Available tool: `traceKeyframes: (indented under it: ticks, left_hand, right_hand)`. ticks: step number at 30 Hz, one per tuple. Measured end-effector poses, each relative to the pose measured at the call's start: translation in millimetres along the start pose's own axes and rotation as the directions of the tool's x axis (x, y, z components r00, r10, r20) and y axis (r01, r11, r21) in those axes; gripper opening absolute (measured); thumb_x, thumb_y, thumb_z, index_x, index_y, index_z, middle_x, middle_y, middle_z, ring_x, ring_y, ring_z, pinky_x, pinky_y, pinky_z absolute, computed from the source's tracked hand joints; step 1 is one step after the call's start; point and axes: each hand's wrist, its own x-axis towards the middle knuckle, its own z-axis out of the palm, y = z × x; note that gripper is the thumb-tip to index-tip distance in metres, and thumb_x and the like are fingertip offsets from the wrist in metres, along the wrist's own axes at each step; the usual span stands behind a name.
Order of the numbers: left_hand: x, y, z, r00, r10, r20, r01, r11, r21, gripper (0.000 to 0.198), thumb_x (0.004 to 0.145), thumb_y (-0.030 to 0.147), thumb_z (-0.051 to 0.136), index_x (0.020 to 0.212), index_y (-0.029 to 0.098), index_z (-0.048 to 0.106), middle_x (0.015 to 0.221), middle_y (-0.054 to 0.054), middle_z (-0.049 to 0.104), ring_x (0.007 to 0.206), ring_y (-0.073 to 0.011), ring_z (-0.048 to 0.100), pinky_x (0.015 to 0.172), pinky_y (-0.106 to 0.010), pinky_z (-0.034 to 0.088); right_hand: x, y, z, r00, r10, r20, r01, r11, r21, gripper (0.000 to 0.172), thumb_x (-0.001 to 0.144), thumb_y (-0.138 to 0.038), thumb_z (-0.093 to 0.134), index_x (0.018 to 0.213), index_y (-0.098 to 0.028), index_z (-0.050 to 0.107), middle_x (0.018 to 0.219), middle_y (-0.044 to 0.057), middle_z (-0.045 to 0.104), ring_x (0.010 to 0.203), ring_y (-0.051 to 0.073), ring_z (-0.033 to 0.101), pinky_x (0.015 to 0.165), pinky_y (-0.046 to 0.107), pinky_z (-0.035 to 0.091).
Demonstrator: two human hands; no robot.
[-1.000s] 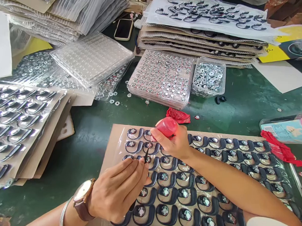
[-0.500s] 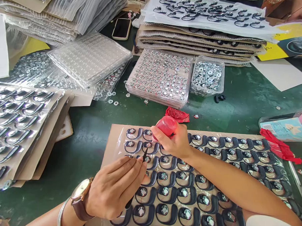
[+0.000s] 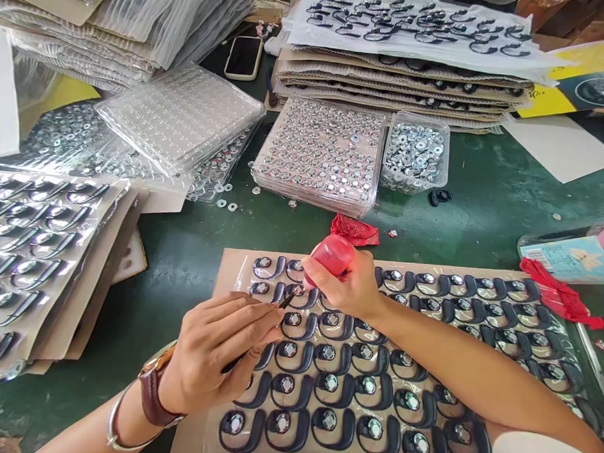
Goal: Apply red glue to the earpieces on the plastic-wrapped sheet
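Note:
A tray of black ear-hook pieces point(image 3: 331, 383) with round silver parts lies in front of me on brown card. My left hand point(image 3: 227, 347), with a watch and a bangle at the wrist, is closed on dark pointed tweezers point(image 3: 289, 298). The tip meets a piece in the second row from the back. Wrapped round a red squeeze bottle point(image 3: 333, 256), my right hand point(image 3: 355, 289) is just above the tray. The bottle's lower end is near the tweezer tip; its nozzle is too small to make out.
Behind the tray are a red cloth point(image 3: 356, 230), a stack of silver-part trays point(image 3: 320, 154) and a box of washers point(image 3: 416, 153). More ear-hook trays point(image 3: 36, 241) stand left; a phone point(image 3: 243, 57) lies at the back.
My left hand has shifted left and slightly up, and the tweezers lie at a flatter angle. My right hand and the bottle have barely moved. A person's hand at the back right is gone.

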Motion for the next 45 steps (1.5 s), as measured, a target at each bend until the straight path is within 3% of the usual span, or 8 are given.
traceKeyframes:
  ticks: [9,15,20,24,27,32,39,45]
  left_hand:
    - [4,-11,-4.0,0.97,-0.24,-0.045,0.232,0.963,-0.138,0.017,0.084,0.005,0.058,0.092,0.016,0.067,0.087,-0.003,0.072,0.075,-0.0126,0.067,0.068,-0.023,0.055]
    - [3,-15,-5.8,0.968,-0.247,-0.052,0.239,0.963,-0.128,0.015,0.086,0.007,0.055,0.091,0.016,0.066,0.086,-0.004,0.072,0.077,-0.0123,0.067,0.067,-0.022,0.055]
    - [3,-10,-4.1,0.987,-0.145,-0.072,0.139,0.987,-0.081,0.017,0.085,0.004,0.056,0.094,0.015,0.066,0.085,-0.004,0.072,0.076,-0.0123,0.067,0.07,-0.024,0.055]
    - [4,-10,0.0,0.996,0.035,-0.079,-0.031,0.998,0.054,0.021,0.082,0.006,0.06,0.102,0.012,0.064,0.091,-0.006,0.072,0.08,-0.0149,0.068,0.075,-0.028,0.056]
    - [5,-15,3.7,0.992,0.119,-0.034,-0.112,0.98,0.162,0.025,0.081,0.009,0.063,0.107,0.01,0.064,0.096,-0.009,0.072,0.083,-0.018,0.069,0.078,-0.032,0.056]
    - [8,-16,9.9,0.98,0.196,0.022,-0.195,0.945,0.261,0.023,0.084,0.011,0.062,0.106,0.007,0.065,0.097,-0.01,0.072,0.085,-0.0195,0.069,0.08,-0.033,0.056]
    - [9,-4,14.7,0.963,0.264,0.057,-0.265,0.878,0.399,0.021,0.084,0.013,0.065,0.102,0.003,0.067,0.098,-0.011,0.072,0.088,-0.0224,0.069,0.081,-0.035,0.056]
    - [9,-5,14.3,0.96,0.272,0.06,-0.273,0.874,0.402,0.022,0.084,0.014,0.065,0.103,0.003,0.066,0.099,-0.012,0.072,0.089,-0.0228,0.069,0.081,-0.035,0.057]
  right_hand:
    - [-2,1,3,0.995,-0.073,0.065,0.072,0.997,0.018,0.026,0.084,-0.042,0.061,0.073,-0.019,0.062,0.07,0.003,0.068,0.059,0.013,0.059,0.06,0.027,0.048]
    - [-1,-7,0,0.998,-0.058,0.037,0.055,0.996,0.069,0.028,0.078,-0.046,0.07,0.077,-0.02,0.06,0.068,0.001,0.067,0.057,0.013,0.059,0.057,0.027,0.049]
    - [17,-23,-18,0.985,0.121,0.124,-0.144,0.969,0.2,0.033,0.085,-0.05,0.06,0.072,-0.02,0.057,0.061,0.0,0.065,0.053,0.012,0.059,0.051,0.025,0.048]
    - [30,-13,-17,0.998,0.055,-0.01,-0.054,0.992,0.115,0.03,0.082,-0.048,0.065,0.072,-0.021,0.059,0.06,-0.001,0.065,0.055,0.013,0.06,0.06,0.028,0.052]
    - [33,1,-6,0.998,0.007,-0.07,0.004,0.989,0.15,0.027,0.086,-0.045,0.062,0.075,-0.021,0.06,0.059,-0.002,0.064,0.054,0.012,0.06,0.063,0.029,0.052]
    - [30,14,5,0.999,0.004,-0.047,0.005,0.983,0.183,0.025,0.086,-0.045,0.061,0.077,-0.021,0.06,0.062,-0.001,0.066,0.055,0.013,0.061,0.06,0.029,0.05]
    - [28,18,7,0.999,-0.035,-0.013,0.036,0.996,0.086,0.025,0.083,-0.045,0.065,0.085,-0.021,0.059,0.063,-0.001,0.066,0.058,0.014,0.061,0.063,0.03,0.05]
    - [29,16,6,0.999,-0.042,-0.025,0.042,0.999,-0.016,0.029,0.084,-0.048,0.062,0.083,-0.019,0.061,0.063,0.001,0.065,0.06,0.015,0.06,0.067,0.031,0.05]
